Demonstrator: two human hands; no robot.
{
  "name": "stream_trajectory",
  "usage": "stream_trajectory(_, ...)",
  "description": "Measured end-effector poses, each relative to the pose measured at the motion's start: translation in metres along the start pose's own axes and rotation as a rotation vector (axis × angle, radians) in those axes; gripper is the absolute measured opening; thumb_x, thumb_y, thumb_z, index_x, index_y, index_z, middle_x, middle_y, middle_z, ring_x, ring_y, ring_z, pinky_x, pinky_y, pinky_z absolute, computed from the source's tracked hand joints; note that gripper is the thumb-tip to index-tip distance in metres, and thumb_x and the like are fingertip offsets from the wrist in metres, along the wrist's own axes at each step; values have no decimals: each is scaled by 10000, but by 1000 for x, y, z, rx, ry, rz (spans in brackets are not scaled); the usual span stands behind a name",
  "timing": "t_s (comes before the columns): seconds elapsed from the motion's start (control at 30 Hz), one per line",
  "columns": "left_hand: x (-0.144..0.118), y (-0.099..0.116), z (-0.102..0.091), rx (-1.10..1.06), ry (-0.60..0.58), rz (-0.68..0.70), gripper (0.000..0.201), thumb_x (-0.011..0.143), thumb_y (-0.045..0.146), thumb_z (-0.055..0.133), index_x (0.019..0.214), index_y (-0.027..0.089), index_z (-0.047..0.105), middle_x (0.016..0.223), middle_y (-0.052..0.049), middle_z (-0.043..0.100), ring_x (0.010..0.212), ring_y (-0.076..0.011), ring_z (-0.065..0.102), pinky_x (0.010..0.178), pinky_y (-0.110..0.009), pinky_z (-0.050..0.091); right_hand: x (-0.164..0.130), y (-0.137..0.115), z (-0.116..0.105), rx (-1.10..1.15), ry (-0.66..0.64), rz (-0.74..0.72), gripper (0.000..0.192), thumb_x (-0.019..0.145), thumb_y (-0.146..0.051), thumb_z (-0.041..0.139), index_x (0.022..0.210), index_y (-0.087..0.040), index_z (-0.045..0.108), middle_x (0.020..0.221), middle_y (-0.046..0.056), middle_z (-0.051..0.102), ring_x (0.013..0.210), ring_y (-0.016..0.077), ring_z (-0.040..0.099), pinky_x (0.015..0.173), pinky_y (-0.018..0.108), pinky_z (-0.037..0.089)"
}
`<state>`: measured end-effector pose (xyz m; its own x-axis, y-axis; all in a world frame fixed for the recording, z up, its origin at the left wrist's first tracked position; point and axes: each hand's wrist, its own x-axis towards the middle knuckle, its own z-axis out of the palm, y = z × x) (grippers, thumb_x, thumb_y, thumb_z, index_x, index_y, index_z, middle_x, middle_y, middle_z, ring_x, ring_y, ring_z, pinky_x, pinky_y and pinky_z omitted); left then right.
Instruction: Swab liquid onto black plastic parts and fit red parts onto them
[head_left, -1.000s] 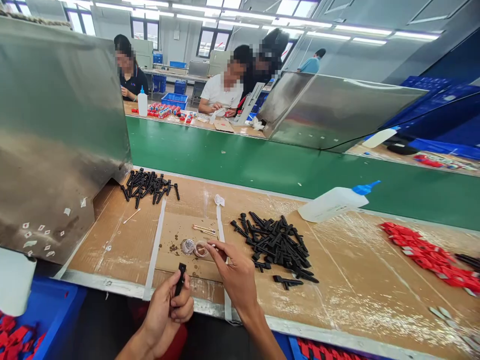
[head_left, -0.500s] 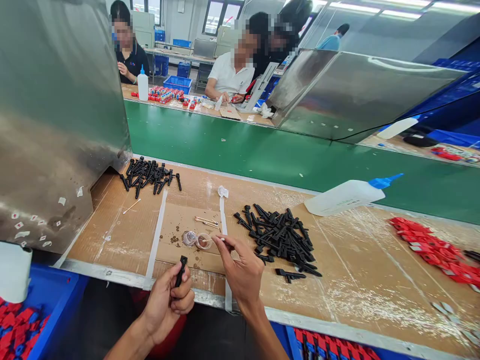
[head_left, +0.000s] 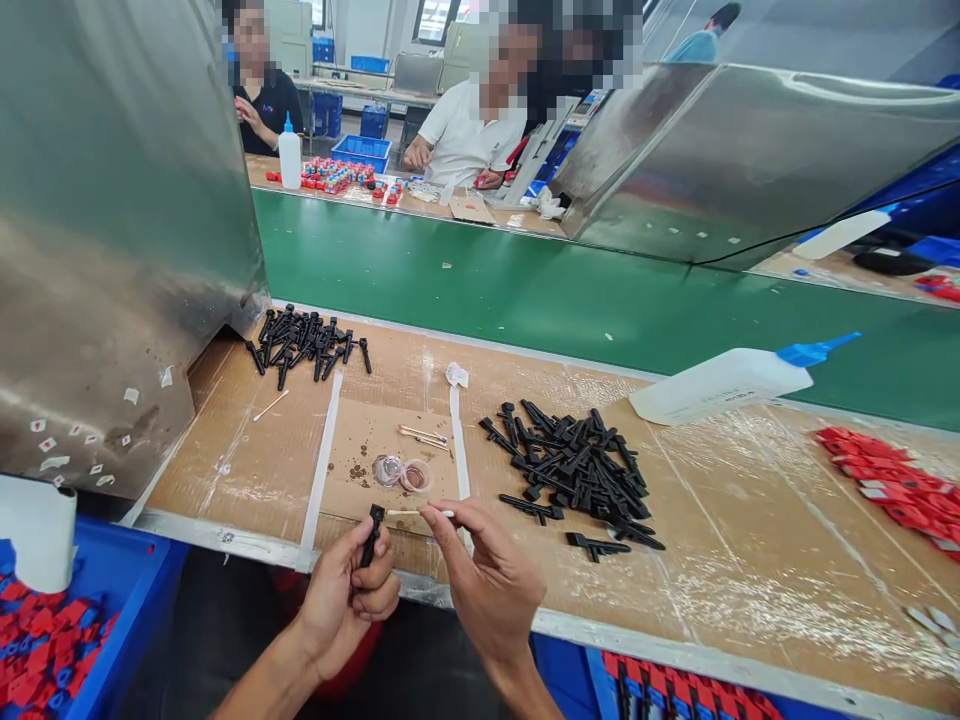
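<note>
From the head camera, we held a small black plastic part in our left hand, fingers clenched around its lower half, so that its upper end stood clear above the thumb. Its long axis ran nearly upright, top end tilted slightly away from us, over the near edge of the cardboard-covered bench. Our right hand pinched a thin stick between thumb and forefinger; the stick lay level, its tip pointing left at the part's top, just beside it. Two small clear cups sat beyond our fingers, a pile of black parts to the right. We could read no writing on the squeeze bottle.
</note>
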<state>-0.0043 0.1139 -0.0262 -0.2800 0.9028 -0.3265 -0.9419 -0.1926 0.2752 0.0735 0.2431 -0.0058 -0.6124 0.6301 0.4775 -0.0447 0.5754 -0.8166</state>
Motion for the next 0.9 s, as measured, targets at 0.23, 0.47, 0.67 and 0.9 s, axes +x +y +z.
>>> stream_trajectory(0.23, 1, 0, -1, 17, 8, 17, 310, 960, 398, 427, 778, 158, 500, 496, 108, 185, 392, -42, 109, 417, -186, 136, -1, -4, 7, -5, -57, 2, 159, 856, -94, 651, 935, -229, 678, 802, -5, 665, 729, 122, 614, 662, 247, 498)
stream_trajectory(0.47, 0, 0, 0, 25, 17, 13, 303, 951, 405, 445, 777, 161, 492, 493, 109, 185, 393, -43, 107, 418, -186, 135, 0, -3, 8, -34, -55, -11, 137, 853, -106, 661, 921, -222, 683, 785, -5, 667, 703, 117, 611, 645, 240, 494)
stream_trajectory(0.67, 2, 0, 1, 28, 9, 14, 303, 942, 416, 463, 773, 165, 482, 483, 113, 183, 389, -45, 96, 414, -187, 123, 1, -5, 9, -48, -46, -57, 131, 846, -103, 658, 912, -214, 682, 793, 1, 693, 710, 132, 643, 647, 251, 512)
stream_trajectory(0.9, 0, 0, 0, 32, 9, 11, 306, 932, 427, 483, 778, 163, 486, 485, 113, 184, 390, -44, 97, 415, -190, 122, 3, -9, 9, -98, -51, -113, 163, 853, -84, 643, 940, -219, 670, 805, 17, 702, 710, 144, 641, 646, 267, 518)
